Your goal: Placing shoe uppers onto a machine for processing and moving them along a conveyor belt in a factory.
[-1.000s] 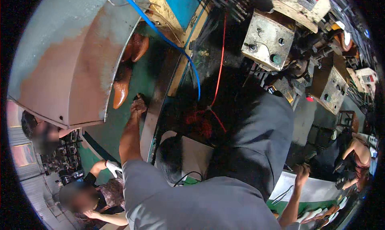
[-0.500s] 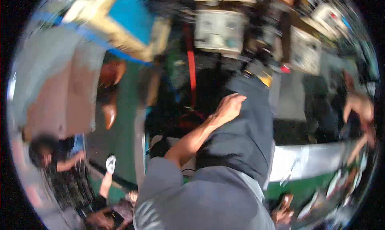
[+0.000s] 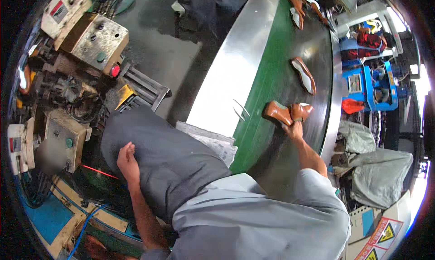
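Note:
My right hand [image 3: 294,130] reaches out over the conveyor, its fingers closed at the ends of two brown leather shoes. One brown shoe [image 3: 277,112] lies to the left of my fingertips. The other brown shoe [image 3: 302,111] points to the right, and my fingers hide part of where the two meet. Just beyond them another shoe [image 3: 304,75] rests on its side with its white bottom showing. My left hand [image 3: 128,165] hovers by my thigh, fingers loosely stretched and nothing in them.
The conveyor [image 3: 267,69] has a green strip and carries several more shoes [image 3: 297,10] farther off. Beside it runs a shiny metal ledge [image 3: 222,87]. A grimy machine with a control box [image 3: 97,40] stands at my left. Grey covers [image 3: 380,169] drape equipment at right.
My view has swung to the right, bringing the conveyor before me. My right hand, unseen earlier, now grips shoes there. My left hand stays by my thigh.

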Action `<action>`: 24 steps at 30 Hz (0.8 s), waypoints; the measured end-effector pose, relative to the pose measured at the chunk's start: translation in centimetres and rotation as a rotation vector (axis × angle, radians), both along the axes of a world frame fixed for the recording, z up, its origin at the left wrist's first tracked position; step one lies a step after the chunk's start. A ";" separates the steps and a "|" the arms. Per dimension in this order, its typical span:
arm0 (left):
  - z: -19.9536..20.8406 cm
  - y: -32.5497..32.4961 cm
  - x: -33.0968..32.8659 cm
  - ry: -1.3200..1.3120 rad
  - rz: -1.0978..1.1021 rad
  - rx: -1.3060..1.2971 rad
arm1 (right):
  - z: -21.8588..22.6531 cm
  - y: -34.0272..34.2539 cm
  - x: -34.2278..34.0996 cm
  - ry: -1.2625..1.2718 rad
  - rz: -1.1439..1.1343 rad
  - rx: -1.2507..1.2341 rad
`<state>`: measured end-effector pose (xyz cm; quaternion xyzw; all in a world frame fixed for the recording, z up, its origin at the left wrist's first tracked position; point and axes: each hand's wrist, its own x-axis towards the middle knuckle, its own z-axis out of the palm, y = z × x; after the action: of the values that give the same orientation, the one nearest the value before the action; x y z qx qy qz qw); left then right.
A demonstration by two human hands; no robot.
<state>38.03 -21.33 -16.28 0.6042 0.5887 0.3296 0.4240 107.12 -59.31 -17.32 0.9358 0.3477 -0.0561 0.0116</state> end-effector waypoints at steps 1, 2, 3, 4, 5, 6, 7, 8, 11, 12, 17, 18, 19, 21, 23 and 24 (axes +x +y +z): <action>0.3 -0.2 0.0 -0.005 -0.013 0.031 | 0.5 1.1 0.2 0.008 -0.008 -0.033; 0.6 -0.1 -0.1 -0.001 -0.017 0.060 | 0.7 1.9 0.5 0.079 -0.023 -0.122; 0.9 -0.2 -0.2 0.006 -0.009 0.054 | 0.4 2.0 -0.5 0.085 -0.015 -0.128; 1.2 -0.4 -0.4 0.003 -0.011 0.056 | 0.3 1.8 -2.1 0.192 0.001 -0.049; 1.6 -0.7 -0.6 -0.002 -0.006 0.060 | 0.1 1.7 -3.6 0.296 0.024 0.029; 1.8 -0.4 0.2 -0.024 -0.006 0.054 | -1.4 0.5 -5.1 0.295 -0.051 0.088; 1.8 0.1 1.2 -0.026 -0.021 0.018 | -3.2 0.0 -6.9 0.292 -0.127 0.149; 2.2 0.3 1.2 0.000 -0.021 -0.012 | -4.4 2.1 -9.6 0.254 -0.268 0.158; 2.8 0.8 1.8 0.078 -0.039 -0.019 | -5.0 4.0 -11.0 0.253 -0.366 0.441; 2.8 1.2 2.4 0.065 -0.044 -0.015 | -4.4 4.8 -10.4 0.368 -0.379 0.478; 6.6 2.3 2.7 -0.270 -0.064 -0.018 | 4.4 16.9 -18.3 1.107 -0.281 0.692; 7.9 2.7 3.2 -0.315 -0.077 -0.019 | 6.7 19.8 -20.8 1.191 -0.271 0.704; 9.1 3.1 3.9 -0.378 -0.077 -0.013 | 8.3 22.3 -22.5 1.207 -0.215 0.612; 11.8 4.2 5.3 -0.423 -0.104 0.083 | 9.8 26.9 -26.4 1.273 -0.035 0.534; 13.1 5.3 5.2 -0.315 -0.123 0.245 | 13.5 31.4 -32.2 1.318 0.113 0.368; 14.0 5.8 5.6 -0.229 -0.108 0.314 | 13.0 32.7 -33.4 1.336 0.198 0.301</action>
<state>43.58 -15.57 -2.31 0.6521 0.4446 0.4607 0.4060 73.76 -26.62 -4.30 0.6559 0.3681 -0.5705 -0.3298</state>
